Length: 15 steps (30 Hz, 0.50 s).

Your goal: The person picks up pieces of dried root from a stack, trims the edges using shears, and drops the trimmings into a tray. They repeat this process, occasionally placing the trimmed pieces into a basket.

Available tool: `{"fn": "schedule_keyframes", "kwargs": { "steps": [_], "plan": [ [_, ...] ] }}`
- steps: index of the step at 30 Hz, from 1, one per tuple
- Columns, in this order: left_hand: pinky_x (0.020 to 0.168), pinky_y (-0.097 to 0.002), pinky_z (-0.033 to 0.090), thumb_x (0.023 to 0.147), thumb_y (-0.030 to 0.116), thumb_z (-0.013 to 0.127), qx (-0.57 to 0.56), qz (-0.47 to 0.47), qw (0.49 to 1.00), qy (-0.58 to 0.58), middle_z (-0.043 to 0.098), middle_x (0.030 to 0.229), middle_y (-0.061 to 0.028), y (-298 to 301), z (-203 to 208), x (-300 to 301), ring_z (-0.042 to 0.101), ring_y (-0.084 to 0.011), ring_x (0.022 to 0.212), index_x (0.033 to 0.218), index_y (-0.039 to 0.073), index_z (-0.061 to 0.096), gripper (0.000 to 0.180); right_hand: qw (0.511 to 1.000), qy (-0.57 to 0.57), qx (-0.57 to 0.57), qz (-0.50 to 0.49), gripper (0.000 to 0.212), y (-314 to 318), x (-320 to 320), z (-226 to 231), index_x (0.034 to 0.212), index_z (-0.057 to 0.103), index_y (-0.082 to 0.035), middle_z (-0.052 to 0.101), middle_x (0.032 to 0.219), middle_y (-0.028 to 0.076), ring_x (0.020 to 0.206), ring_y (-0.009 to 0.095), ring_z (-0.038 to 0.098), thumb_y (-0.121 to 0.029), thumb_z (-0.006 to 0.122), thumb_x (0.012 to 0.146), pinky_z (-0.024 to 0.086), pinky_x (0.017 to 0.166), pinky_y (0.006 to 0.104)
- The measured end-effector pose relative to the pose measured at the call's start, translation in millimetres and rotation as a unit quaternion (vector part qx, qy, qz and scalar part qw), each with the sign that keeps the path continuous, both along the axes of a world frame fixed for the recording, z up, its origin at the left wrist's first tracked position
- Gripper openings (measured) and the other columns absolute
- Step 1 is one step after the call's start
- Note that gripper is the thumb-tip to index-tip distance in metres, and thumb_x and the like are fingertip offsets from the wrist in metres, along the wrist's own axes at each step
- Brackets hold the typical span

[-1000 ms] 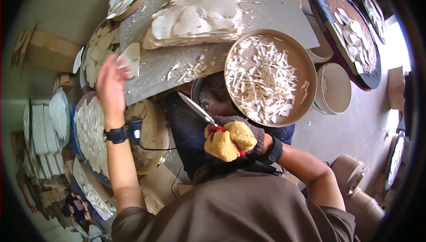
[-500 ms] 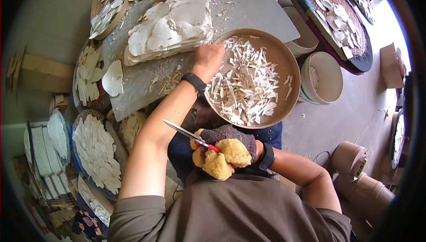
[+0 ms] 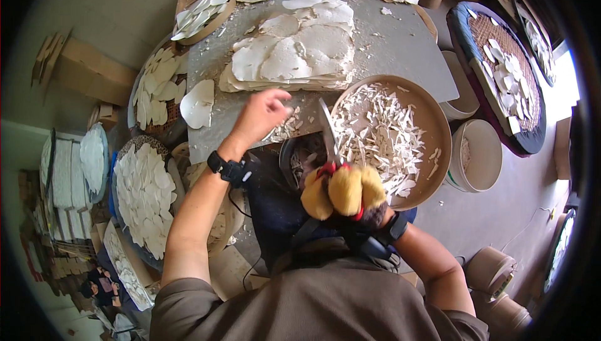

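Note:
My left hand (image 3: 266, 114) is bare and hovers over the table's near edge, just in front of a stack of thin, off-white sheet-like pieces (image 3: 294, 53). Its fingers are loosely bent and apart, slightly blurred, with nothing visible in them. In a dark knitted glove with yellow fluffy padding, my right hand (image 3: 344, 194) grips scissors (image 3: 329, 133) with red handles. The blades point up, beside the left rim of a round shallow tray (image 3: 443, 153). White cut strips (image 3: 385, 134) fill much of that tray, which sits partly over my lap.
The grey table (image 3: 400, 47) carries more flat pieces and crumbs. At the left stand round baskets of pale slices (image 3: 147, 194). White buckets (image 3: 479, 153) are on the floor at right, near a large woven tray (image 3: 501, 78). Another person (image 3: 103, 285) appears at lower left.
My left hand has left the tray's rim and moved left. The scissors have swung from pointing left to pointing up, with my right hand higher. The view has shifted.

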<state>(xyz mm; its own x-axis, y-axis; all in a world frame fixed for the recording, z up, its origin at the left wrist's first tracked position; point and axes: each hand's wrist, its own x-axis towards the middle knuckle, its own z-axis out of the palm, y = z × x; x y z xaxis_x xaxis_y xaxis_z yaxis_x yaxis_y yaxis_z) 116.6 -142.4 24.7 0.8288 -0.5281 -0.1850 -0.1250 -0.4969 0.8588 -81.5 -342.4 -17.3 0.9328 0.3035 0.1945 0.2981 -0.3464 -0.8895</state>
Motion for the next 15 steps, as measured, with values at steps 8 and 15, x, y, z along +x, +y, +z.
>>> {"fn": "schedule_keyframes", "kwargs": {
  "steps": [8, 15],
  "plan": [
    [0.102, -0.0329, 0.026, 0.062, 0.019, 0.073, 0.108, 0.007, 0.939, -0.325, 0.036, 0.132, -0.0158, -17, -1, 67, 0.032, -0.027, 0.124, 0.124, 0.004, 0.041, 0.072, 0.901, 0.282, 0.328, 0.031, 0.018, -2, 84, -6, 0.096, 0.05, -0.01, 0.048, 0.059, -0.003, 0.044, 0.006, 0.045, -0.023, 0.056, 0.085, 0.036, 0.041, 0.0192],
    [0.103, -0.0323, 0.027, 0.056, 0.027, 0.075, 0.131, -0.035, 0.956, -0.26, 0.031, 0.135, -0.018, -19, -11, 88, 0.03, -0.0296, 0.124, 0.127, 0.001, 0.036, 0.085, 0.851, 0.348, 0.392, -0.034, 0.019, 4, 91, -4, 0.079, 0.052, -0.013, 0.044, 0.053, -0.005, 0.041, 0.006, 0.04, -0.03, 0.055, 0.085, 0.031, 0.039, 0.0197]
  ]
}}
